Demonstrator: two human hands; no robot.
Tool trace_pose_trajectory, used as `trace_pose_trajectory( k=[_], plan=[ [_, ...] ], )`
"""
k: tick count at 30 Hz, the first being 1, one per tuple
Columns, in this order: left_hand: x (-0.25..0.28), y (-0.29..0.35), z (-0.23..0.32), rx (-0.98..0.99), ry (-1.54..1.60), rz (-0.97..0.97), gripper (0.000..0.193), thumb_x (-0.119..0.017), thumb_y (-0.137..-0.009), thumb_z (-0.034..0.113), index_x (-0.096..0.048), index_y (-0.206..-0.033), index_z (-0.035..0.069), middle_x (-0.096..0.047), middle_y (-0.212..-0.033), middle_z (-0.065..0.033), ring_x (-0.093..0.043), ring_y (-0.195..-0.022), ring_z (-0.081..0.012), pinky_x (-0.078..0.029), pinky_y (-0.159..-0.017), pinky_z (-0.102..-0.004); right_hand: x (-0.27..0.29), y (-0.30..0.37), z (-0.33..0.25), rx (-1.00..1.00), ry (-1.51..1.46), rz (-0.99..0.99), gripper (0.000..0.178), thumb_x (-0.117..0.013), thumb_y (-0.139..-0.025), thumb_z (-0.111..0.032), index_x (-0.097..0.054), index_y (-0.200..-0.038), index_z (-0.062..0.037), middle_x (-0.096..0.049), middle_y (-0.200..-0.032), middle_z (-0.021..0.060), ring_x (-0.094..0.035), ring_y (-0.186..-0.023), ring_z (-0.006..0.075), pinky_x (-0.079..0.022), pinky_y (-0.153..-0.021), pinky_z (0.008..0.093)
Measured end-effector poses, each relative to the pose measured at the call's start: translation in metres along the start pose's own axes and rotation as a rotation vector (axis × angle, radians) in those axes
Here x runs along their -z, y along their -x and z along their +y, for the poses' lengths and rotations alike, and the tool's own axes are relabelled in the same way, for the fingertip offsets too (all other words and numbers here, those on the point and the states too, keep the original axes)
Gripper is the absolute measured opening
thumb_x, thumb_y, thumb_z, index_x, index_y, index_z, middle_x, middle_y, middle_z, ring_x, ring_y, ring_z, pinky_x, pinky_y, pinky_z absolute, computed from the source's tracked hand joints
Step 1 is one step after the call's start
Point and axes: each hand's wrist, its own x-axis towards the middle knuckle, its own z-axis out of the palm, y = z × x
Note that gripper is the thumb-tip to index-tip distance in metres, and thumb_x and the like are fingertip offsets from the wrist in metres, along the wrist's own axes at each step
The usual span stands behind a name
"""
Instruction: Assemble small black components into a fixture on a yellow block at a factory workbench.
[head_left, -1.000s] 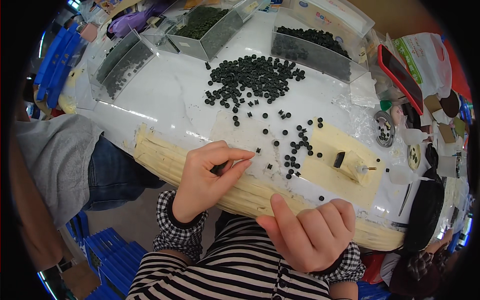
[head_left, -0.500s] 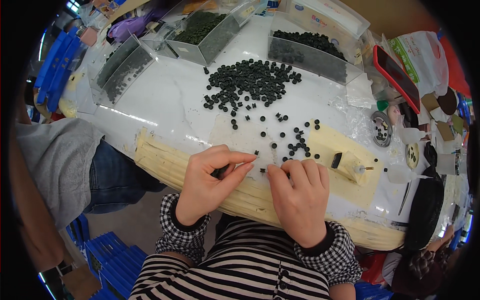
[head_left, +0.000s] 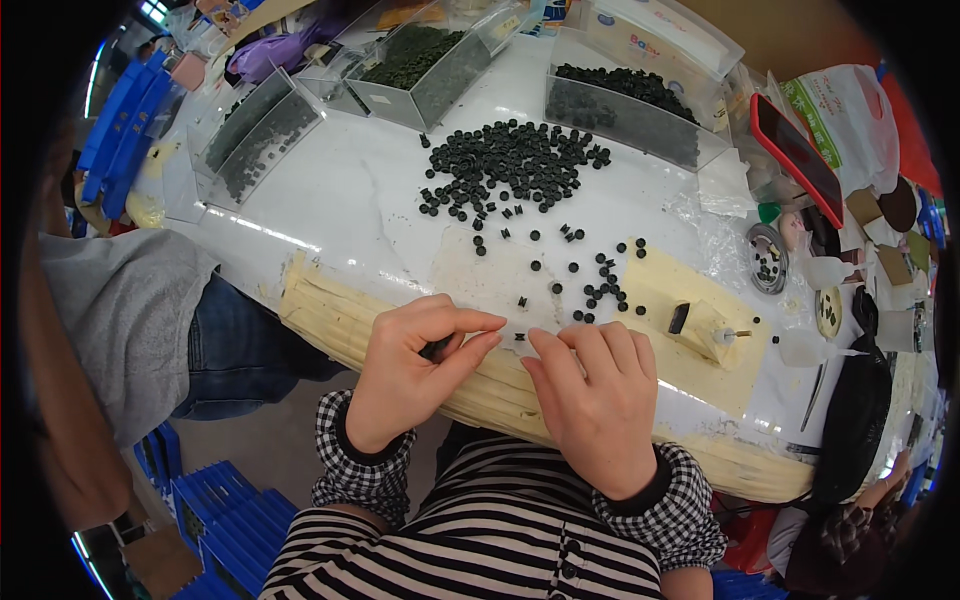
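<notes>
My left hand (head_left: 415,365) rests at the table's near edge, thumb and fingers pinched around a small dark tool or piece (head_left: 437,349). My right hand (head_left: 595,395) lies palm down beside it, fingertips touching a small black bead (head_left: 520,341) on the white tabletop (head_left: 340,210). Several loose black beads (head_left: 600,290) are scattered just beyond my fingers. A big pile of black beads (head_left: 505,165) lies farther back. A small cream block with a pin (head_left: 705,328) sits on a yellow sheet (head_left: 690,300) to the right.
Clear plastic bins of dark beads (head_left: 620,105) (head_left: 420,65) (head_left: 255,130) line the far side. A red phone (head_left: 795,145), a round tin (head_left: 768,260), tweezers (head_left: 812,385) and a black bag (head_left: 850,420) crowd the right. Another person in grey (head_left: 110,320) sits at left.
My right hand came down from in front of my chest onto the table and now touches a bead beside my left hand. The left hand stayed pinched in place.
</notes>
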Motion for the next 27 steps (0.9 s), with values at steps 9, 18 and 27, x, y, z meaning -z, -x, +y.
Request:
trace_pose_trajectory(
  k=[9,18,27],
  plan=[
    [-0.004,-0.001,0.003,0.015,0.086,0.029,0.017,-0.069,-0.078,0.000,-0.072,-0.095,0.002,-0.043,-0.058,0.0021,-0.038,-0.055,-0.0059,-0.028,-0.051,-0.0231,0.000,-0.005,0.003,-0.008,-0.127,0.062,0.025,-0.070,-0.072,-0.005,-0.067,-0.096,-0.0037,-0.058,-0.082,0.0035,-0.053,-0.072,0.0182,-0.042,-0.064,0.0310],
    [-0.026,-0.001,0.017,-0.011,0.498,-0.213,0.026,-0.069,-0.082,0.004,-0.069,-0.108,0.003,-0.052,-0.065,0.0006,-0.044,-0.061,-0.0058,-0.036,-0.058,-0.0213,0.042,0.009,0.018,-0.277,-0.821,0.117,0.024,-0.073,-0.072,0.005,-0.070,-0.095,-0.0026,-0.068,-0.082,0.0085,-0.060,-0.071,0.0162,-0.048,-0.060,0.0263],
    [-0.048,-0.004,0.023,0.100,0.710,-0.257,0.019,-0.066,-0.085,0.003,-0.069,-0.104,0.001,-0.054,-0.071,0.0014,-0.044,-0.066,-0.0045,-0.036,-0.059,-0.0202,0.048,0.018,0.025,-0.185,-0.640,0.124,0.037,-0.071,-0.072,0.008,-0.072,-0.104,-0.0108,-0.061,-0.085,0.0050,-0.060,-0.072,0.0155,-0.049,-0.060,0.0242]
  ],
)
